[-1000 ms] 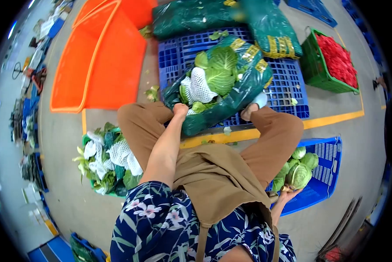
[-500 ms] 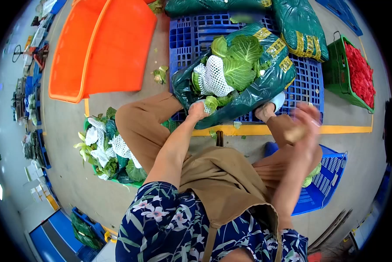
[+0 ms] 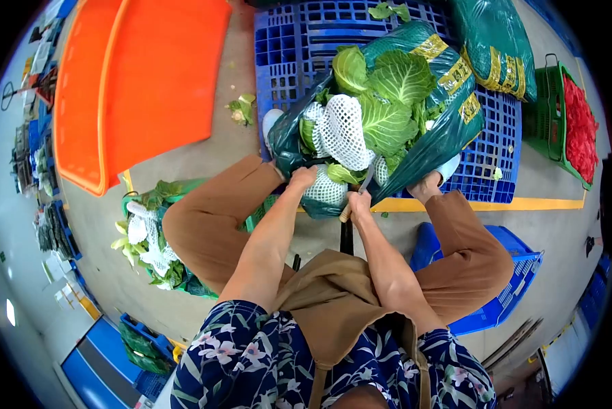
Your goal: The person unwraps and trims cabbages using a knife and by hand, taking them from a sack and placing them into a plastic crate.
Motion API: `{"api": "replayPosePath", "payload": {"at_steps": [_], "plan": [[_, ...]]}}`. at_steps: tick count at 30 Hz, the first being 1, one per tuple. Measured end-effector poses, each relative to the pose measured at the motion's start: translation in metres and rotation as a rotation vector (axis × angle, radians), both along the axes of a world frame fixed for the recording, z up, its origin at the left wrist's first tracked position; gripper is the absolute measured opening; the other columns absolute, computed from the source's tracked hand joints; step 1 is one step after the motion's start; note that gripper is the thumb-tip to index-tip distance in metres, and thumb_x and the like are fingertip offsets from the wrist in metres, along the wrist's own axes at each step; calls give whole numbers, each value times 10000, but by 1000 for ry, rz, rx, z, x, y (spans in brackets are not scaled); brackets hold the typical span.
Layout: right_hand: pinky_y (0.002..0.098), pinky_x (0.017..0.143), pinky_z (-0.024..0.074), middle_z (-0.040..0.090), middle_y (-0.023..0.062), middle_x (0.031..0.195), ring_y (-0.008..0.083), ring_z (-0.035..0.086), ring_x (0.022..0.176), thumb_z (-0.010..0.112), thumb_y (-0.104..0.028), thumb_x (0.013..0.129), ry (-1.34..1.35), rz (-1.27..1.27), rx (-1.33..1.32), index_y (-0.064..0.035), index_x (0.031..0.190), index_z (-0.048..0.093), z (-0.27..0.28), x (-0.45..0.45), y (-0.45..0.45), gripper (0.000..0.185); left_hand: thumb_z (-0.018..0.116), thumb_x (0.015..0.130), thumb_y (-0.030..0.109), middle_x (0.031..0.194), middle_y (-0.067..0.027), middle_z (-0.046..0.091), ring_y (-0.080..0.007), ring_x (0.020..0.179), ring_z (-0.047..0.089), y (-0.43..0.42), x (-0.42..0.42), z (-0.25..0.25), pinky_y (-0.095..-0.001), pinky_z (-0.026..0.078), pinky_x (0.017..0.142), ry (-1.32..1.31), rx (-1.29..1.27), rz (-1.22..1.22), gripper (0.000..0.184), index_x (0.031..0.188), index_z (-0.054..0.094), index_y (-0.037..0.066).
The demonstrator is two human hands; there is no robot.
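Observation:
A dark green plastic bag [image 3: 421, 153], torn wide, holds several cabbages; large loose leaves [image 3: 391, 102] and a white foam net [image 3: 345, 133] show on top. At the bag's near edge lies a net-covered cabbage [image 3: 326, 189]. My left hand [image 3: 304, 178] is closed on that cabbage's left side, its fingertips partly hidden. Just right of the cabbage, my right hand [image 3: 359, 202] is wrapped round the wooden handle of a knife [image 3: 366, 180], whose blade points up and away from me beside the netting.
Under the bag is a blue pallet [image 3: 282, 75], with another green bag [image 3: 496, 48] at its right. An orange tub [image 3: 163, 88] stands left. A green crate [image 3: 554, 119] holds red material. Beside my legs are a crate of leaves and nets [image 3: 152, 238] and a blue basket [image 3: 503, 293].
My right hand, blurred and raised at the right before, has come down and left with the knife to the netted cabbage. My left hand stays at the cabbage. The view has shifted slightly.

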State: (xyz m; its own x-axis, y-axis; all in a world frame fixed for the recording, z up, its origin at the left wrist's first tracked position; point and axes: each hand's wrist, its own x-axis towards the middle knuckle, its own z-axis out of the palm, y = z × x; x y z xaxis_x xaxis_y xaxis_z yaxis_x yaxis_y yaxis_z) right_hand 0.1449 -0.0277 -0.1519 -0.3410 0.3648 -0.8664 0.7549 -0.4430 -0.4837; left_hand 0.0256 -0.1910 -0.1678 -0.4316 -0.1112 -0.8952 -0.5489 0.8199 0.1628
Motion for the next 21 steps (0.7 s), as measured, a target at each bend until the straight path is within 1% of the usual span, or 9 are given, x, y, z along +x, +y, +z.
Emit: {"api": "replayPosePath", "payload": {"at_steps": [2, 4, 6, 8, 10, 14, 16, 18, 21], "plan": [[360, 585, 406, 486, 88, 821, 209, 470, 673, 533, 64, 649, -23, -134, -185, 43, 997, 516, -5, -6, 3, 349, 492, 858, 488, 1313, -281, 473, -362, 1221, 473, 5, 8, -6, -387, 381, 999, -65, 107, 211, 738, 1288, 438, -109], [360, 571, 398, 486, 75, 787, 206, 465, 657, 525, 76, 640, -8, -205, -374, 44, 928, 526, -5, -15, 1, 290, 485, 858, 524, 1359, -259, 439, -340, 1253, 444, -1, 8, 5, -378, 354, 1019, -155, 300, 482, 812, 1351, 354, -108], [363, 565, 409, 489, 68, 739, 216, 479, 652, 516, 86, 626, 27, -105, -308, 33, 837, 542, 4, -16, -8, 219, 481, 850, 569, 1405, -224, 395, -316, 1270, 421, -9, 7, 10, -377, 342, 1023, -244, 380, 447, 890, 1395, 271, -102], [371, 558, 415, 493, 78, 757, 223, 485, 656, 509, 88, 623, -46, -209, -306, 40, 862, 534, 20, -14, -13, 245, 486, 848, 578, 1436, -240, 345, -337, 1304, 382, 1, 9, 33, -407, 352, 1016, -138, 189, 288, 884, 1394, 290, -90], [375, 552, 420, 498, 88, 793, 228, 491, 662, 500, 91, 622, -53, -253, -295, 46, 902, 517, 49, -14, -15, 284, 484, 851, 575, 1414, -254, 373, -349, 1293, 396, 4, 6, 50, -409, 352, 1019, -107, 149, 120, 857, 1377, 331, -83], [346, 628, 457, 526, 95, 886, 238, 525, 746, 495, 99, 615, 42, -320, -261, 39, 1016, 506, 105, -17, -12, 406, 472, 866, 567, 1366, -244, 436, -341, 1265, 430, 16, -8, 106, -403, 358, 1016, -1, 245, -22, 791, 1364, 383, -41], [331, 676, 475, 546, 89, 933, 234, 549, 792, 492, 106, 611, 188, -398, -292, 27, 1079, 514, 133, -19, -5, 475, 448, 886, 568, 1354, -207, 461, -325, 1252, 440, 26, -13, 143, -416, 360, 1008, 84, 321, -67, 751, 1371, 392, -3], [305, 754, 496, 574, 88, 1037, 216, 582, 871, 471, 119, 615, 345, -399, -323, 5, 1189, 512, 153, -17, 5, 587, 508, 876, 525, 1344, -221, 468, -318, 1252, 445, 42, -12, 176, -393, 360, 1014, 238, 352, -6, 736, 1372, 388, -6], [277, 755, 482, 578, 80, 1097, 180, 575, 897, 471, 112, 640, 581, -387, -272, -14, 1195, 562, 183, -25, 27, 576, 578, 855, 474, 1350, -235, 459, -322, 1258, 442, 64, -21, 210, -373, 363, 1018, 391, 537, 71, 719, 1357, 409, -12]]}}
